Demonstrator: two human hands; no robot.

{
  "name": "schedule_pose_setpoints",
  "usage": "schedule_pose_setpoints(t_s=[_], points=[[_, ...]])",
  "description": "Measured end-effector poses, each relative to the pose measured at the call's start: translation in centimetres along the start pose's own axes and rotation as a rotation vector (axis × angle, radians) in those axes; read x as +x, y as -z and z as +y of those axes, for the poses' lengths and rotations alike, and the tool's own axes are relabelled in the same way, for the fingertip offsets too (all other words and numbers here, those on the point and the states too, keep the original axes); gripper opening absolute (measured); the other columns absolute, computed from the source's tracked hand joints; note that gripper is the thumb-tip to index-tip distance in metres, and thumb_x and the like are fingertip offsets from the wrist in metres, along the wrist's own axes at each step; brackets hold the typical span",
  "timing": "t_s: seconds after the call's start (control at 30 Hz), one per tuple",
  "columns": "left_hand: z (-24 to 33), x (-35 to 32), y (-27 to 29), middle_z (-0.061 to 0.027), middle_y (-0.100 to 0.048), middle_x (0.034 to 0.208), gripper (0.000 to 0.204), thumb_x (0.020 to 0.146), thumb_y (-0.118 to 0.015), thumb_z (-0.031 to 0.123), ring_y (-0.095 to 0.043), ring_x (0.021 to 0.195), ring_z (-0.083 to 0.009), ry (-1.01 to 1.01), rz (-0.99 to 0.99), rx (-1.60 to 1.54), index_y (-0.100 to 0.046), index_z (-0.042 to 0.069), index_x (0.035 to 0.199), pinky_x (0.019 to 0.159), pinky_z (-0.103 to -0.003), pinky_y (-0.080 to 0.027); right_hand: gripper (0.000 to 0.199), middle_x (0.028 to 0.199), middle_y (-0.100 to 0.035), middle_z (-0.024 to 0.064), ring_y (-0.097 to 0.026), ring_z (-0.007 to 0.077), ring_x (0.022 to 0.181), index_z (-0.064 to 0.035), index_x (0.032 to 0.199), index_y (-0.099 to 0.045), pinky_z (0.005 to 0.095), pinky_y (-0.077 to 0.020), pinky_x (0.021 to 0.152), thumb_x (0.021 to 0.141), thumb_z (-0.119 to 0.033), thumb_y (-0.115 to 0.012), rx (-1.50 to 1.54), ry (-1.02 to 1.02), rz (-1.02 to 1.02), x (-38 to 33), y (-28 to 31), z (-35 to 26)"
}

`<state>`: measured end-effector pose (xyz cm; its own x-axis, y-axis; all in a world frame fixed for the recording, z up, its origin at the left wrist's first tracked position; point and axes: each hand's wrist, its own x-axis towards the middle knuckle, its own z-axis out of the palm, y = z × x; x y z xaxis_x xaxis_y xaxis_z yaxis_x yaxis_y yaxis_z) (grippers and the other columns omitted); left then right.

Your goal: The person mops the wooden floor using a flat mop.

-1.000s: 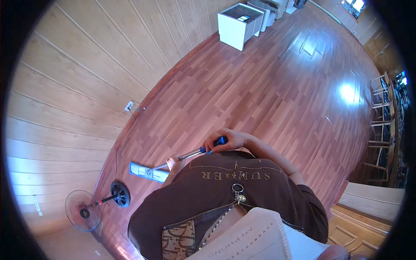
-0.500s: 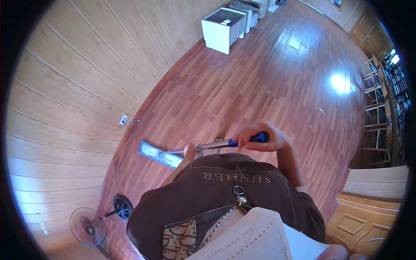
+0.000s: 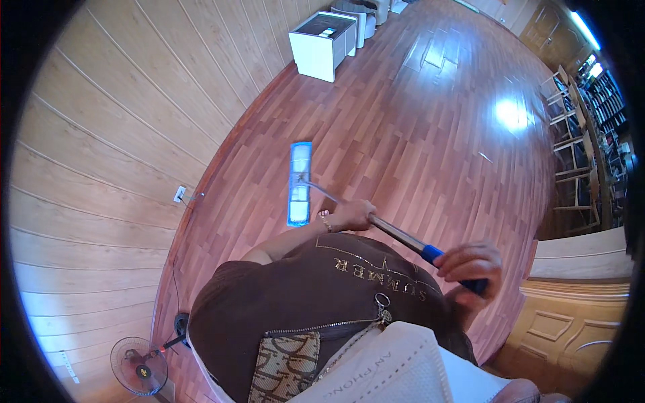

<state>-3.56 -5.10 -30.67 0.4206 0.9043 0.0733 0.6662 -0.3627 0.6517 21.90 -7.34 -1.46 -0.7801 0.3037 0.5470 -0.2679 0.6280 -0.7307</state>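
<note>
A flat mop [image 3: 299, 185] with a blue-edged, pale head lies on the wood floor ahead of me, left of centre. Its metal pole slants back toward my right side. Partway along the pole, my left hand [image 3: 354, 215] is wrapped round the metal, a bracelet at the wrist. My right hand [image 3: 473, 271] grips the dark blue handle at the pole's upper end, to the right of my body. The mop head stands a little way beyond my left wrist, flat on the boards.
A pale panelled wall [image 3: 101, 174] with a socket [image 3: 179, 194] runs along the left. A fan [image 3: 140, 366] stands at lower left with a cord by the wall. Ahead is a white cabinet [image 3: 316, 57]. Chairs [image 3: 571, 171] line the right, and a wooden cabinet [image 3: 571, 329] stands at lower right.
The mop head has swung from beside the left wall forward and rightward, turning to point away from me. Both hands have moved right; my right hand has also come closer to my body.
</note>
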Motion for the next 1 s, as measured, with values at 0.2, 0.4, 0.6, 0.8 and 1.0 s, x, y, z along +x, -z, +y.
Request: schedule_pose_setpoints(t_s=[0.2, 0.4, 0.6, 0.8, 1.0], points=[[4.4, 3.5, -1.9, -0.019, -0.056, 0.067, 0.021, 0.069, -0.064, 0.024, -0.058, 0.068, -0.0393, -0.175, -0.166, -0.147, -0.057, 0.005, 0.063, 0.059, -0.05, -0.043, 0.026, 0.079, -0.067, 0.0138, -0.069, 0.0279, 0.072, -0.0019, 0.082, -0.067, 0.0349, -0.0582, 0.063, 0.074, -0.027, -0.072, -0.19, 0.107, -0.093, -2.4, 0.4, -3.9], [6.0, 5.4, -1.8, -0.0193, -0.062, 0.071, 0.021, 0.069, -0.064, 0.027, -0.061, 0.068, -0.0393, -0.186, -0.28, -0.134, -0.064, 0.006, 0.069, 0.059, -0.049, -0.047, 0.021, 0.071, -0.068, 0.0112, -0.07, 0.0251, 0.067, -0.0075, 0.079, -0.068, 0.0251, -0.0504, 0.049, 0.078, -0.029, -0.067, -0.145, 0.2, 0.023, -4.6, 0.7, -2.2], [3.0, 6.4, 0.1, -0.0194, -0.062, 0.07, 0.02, 0.069, -0.064, 0.026, -0.062, 0.068, -0.0392, -0.121, -0.382, -0.049, -0.065, 0.007, 0.07, 0.058, -0.048, -0.046, 0.022, 0.072, -0.069, 0.0097, -0.069, 0.0231, 0.064, -0.009, 0.076, -0.066, 0.0222, -0.0432, 0.044, 0.08, -0.031, -0.066, -0.016, 0.239, 0.097, -3.3, 1.0, 1.8], [-6.6, 7.8, 3.9, -0.0182, -0.064, 0.076, 0.013, 0.068, -0.063, 0.019, -0.062, 0.072, -0.0384, -0.028, -0.378, -0.056, -0.065, 0.006, 0.072, 0.062, -0.048, -0.048, 0.022, 0.068, -0.067, 0.0113, -0.066, 0.0238, 0.059, -0.0062, 0.068, -0.062, 0.03, -0.0479, 0.05, 0.078, -0.026, -0.065, 0.081, 0.111, 0.249, 2.1, -0.1, 8.7], [-19.1, 6.1, 9.5, -0.0184, -0.064, 0.079, 0.014, 0.067, -0.06, 0.018, -0.063, 0.076, -0.038, 0.03, -0.233, 0.124, -0.068, 0.009, 0.075, 0.068, -0.048, -0.049, 0.013, 0.063, -0.06, 0.0123, -0.062, 0.0291, 0.066, -0.0009, 0.064, -0.056, 0.0411, -0.0508, 0.067, 0.073, -0.01, -0.061, 0.202, -0.234, 0.477, 7.9, -5.8, 16.6]])
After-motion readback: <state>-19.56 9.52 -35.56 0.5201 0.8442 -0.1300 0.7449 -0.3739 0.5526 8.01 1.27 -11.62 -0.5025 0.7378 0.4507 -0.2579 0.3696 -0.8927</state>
